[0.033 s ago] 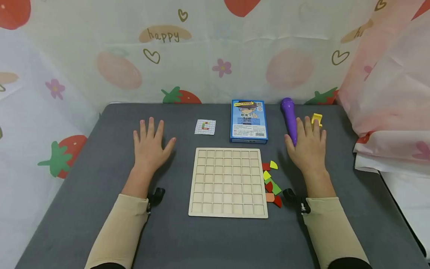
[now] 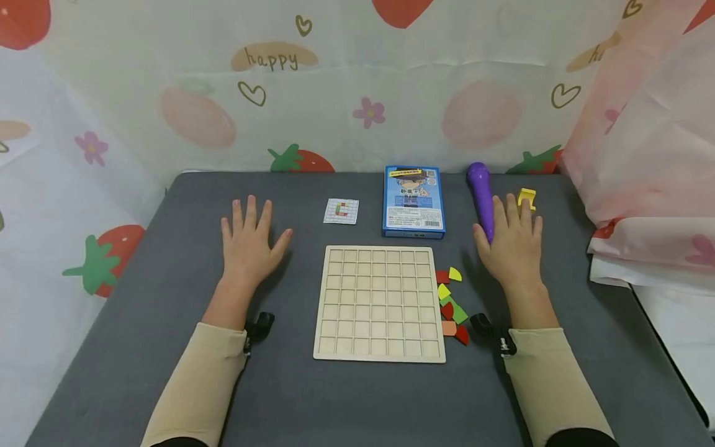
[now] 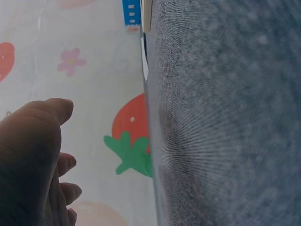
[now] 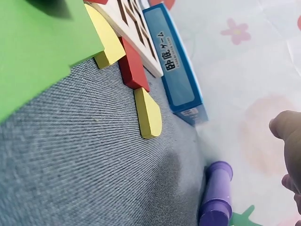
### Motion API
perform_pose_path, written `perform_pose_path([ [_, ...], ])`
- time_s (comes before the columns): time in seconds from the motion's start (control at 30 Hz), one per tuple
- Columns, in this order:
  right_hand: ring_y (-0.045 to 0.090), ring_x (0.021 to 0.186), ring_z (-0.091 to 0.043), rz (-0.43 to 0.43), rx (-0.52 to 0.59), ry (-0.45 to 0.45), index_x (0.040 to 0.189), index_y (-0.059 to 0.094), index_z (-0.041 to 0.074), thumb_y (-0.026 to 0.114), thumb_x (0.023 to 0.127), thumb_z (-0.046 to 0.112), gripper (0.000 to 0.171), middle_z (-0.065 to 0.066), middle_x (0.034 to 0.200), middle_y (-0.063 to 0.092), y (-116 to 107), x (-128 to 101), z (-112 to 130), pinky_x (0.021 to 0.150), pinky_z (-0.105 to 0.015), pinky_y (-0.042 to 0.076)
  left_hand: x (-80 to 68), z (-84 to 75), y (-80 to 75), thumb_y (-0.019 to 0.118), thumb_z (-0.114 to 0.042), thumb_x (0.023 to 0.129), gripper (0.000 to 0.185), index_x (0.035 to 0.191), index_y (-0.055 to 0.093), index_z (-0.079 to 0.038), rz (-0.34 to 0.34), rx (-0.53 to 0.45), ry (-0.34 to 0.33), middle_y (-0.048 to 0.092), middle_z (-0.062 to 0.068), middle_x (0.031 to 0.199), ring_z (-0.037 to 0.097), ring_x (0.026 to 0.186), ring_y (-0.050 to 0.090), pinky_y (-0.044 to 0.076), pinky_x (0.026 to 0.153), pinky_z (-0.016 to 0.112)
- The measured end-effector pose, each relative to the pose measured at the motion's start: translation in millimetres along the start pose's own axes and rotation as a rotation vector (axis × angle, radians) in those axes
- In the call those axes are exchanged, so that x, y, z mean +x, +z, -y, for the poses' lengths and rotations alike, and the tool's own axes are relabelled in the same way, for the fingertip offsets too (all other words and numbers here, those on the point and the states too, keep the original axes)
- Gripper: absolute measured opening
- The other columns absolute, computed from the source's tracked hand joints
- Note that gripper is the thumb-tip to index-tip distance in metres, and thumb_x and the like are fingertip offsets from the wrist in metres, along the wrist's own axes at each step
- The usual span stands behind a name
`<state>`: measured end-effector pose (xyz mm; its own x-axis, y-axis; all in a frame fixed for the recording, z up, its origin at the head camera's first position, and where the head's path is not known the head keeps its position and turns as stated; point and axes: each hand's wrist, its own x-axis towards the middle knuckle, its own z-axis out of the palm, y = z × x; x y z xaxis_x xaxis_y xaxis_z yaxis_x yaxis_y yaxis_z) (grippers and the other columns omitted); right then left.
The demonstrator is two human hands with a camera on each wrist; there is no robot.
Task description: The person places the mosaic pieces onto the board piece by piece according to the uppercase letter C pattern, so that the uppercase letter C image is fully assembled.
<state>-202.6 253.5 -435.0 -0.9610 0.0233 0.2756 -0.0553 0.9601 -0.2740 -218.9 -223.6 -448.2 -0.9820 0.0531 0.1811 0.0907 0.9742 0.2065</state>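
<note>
My left hand (image 2: 247, 248) is left of the wooden grid board (image 2: 380, 304), palm down, its fingers straight and spread, holding nothing. On the board's other side my right hand (image 2: 512, 251) is also spread flat with nothing in it. Its thumb side overlaps the lower end of a purple microphone-shaped thing (image 2: 481, 192) in the head view, and its fingertips are close to a small yellow object (image 2: 527, 197). Small blocks lie along the board's right edge: red (image 4: 133, 66), yellow (image 4: 149, 115), green (image 2: 459, 312) and orange (image 2: 449, 328).
Behind the board lie a small card (image 2: 341, 211) with a coloured grid pattern and a blue box (image 2: 414, 202). A grey cloth (image 2: 357, 403) covers the table. A printed curtain (image 2: 335, 124) hangs at the back, with folded fabric (image 2: 648, 248) bulging over the right edge.
</note>
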Motion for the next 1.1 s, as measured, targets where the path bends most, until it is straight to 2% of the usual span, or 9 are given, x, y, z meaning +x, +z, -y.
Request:
perform_pose_path([
  [0.37,0.000,0.155,-0.041,0.010,0.000,0.008,0.162,0.026,0.005,0.050,0.105,0.041,0.071,-0.025,0.166,0.019,-2,1,0,0.117,-0.066,0.000,2.3,-0.7,1.8,0.046,-0.058,0.103,0.083,0.165,0.019,-0.010,0.006,0.004,-0.004,0.006,0.020,0.169,0.040,0.155,-0.009,-0.002,0.118,0.064],
  [0.53,0.004,0.155,-0.042,0.009,0.015,0.000,0.161,0.029,0.005,0.053,0.105,0.039,0.070,-0.025,0.165,0.022,-3,0,1,0.117,-0.066,0.001,3.3,-2.6,1.2,0.048,-0.056,0.103,0.082,0.165,0.021,-0.009,0.004,-0.011,0.016,0.009,0.021,0.169,0.039,0.155,-0.009,0.000,0.118,0.064],
  [0.73,0.012,0.154,-0.043,0.039,0.115,-0.032,0.161,0.030,0.006,0.058,0.103,0.035,0.071,-0.023,0.165,0.024,-8,-3,6,0.117,-0.067,0.007,-0.7,-6.3,2.2,0.054,-0.050,0.103,0.078,0.162,0.028,-0.006,-0.022,-0.061,0.078,0.019,0.026,0.165,0.046,0.154,0.006,0.015,0.117,0.064],
  [0.8,0.014,0.153,-0.045,0.068,0.175,-0.040,0.161,0.031,0.005,0.059,0.103,0.032,0.070,-0.023,0.165,0.025,-10,-5,9,0.117,-0.067,0.011,-3.1,-7.5,3.6,0.057,-0.047,0.102,0.078,0.162,0.030,-0.004,-0.029,-0.092,0.107,0.023,0.028,0.163,0.049,0.152,0.010,0.019,0.116,0.065],
  [0.9,0.025,0.149,-0.045,0.127,0.273,-0.043,0.160,0.033,0.005,0.060,0.103,0.030,0.068,-0.024,0.161,0.032,-12,-8,14,0.115,-0.065,0.021,-6.9,-9.0,7.2,0.061,-0.043,0.102,0.077,0.161,0.031,-0.004,-0.016,-0.166,0.148,0.027,0.028,0.162,0.050,0.150,0.018,0.023,0.115,0.065],
  [1.03,0.047,0.134,-0.043,0.236,0.354,-0.047,0.156,0.041,0.004,0.062,0.103,0.027,0.061,-0.024,0.144,0.052,-14,-10,20,0.106,-0.063,0.037,-11.7,-10.6,13.6,0.064,-0.041,0.101,0.078,0.162,0.030,-0.007,0.060,-0.316,0.182,0.035,0.025,0.158,0.046,0.145,0.031,0.028,0.113,0.063],
  [1.1,0.054,0.124,-0.041,0.311,0.379,-0.045,0.152,0.046,0.003,0.064,0.103,0.026,0.057,-0.022,0.132,0.059,-13,-10,22,0.098,-0.061,0.044,-13.0,-11.5,16.7,0.065,-0.040,0.101,0.078,0.162,0.030,-0.007,0.103,-0.386,0.200,0.042,0.023,0.153,0.041,0.137,0.043,0.034,0.109,0.060],
])
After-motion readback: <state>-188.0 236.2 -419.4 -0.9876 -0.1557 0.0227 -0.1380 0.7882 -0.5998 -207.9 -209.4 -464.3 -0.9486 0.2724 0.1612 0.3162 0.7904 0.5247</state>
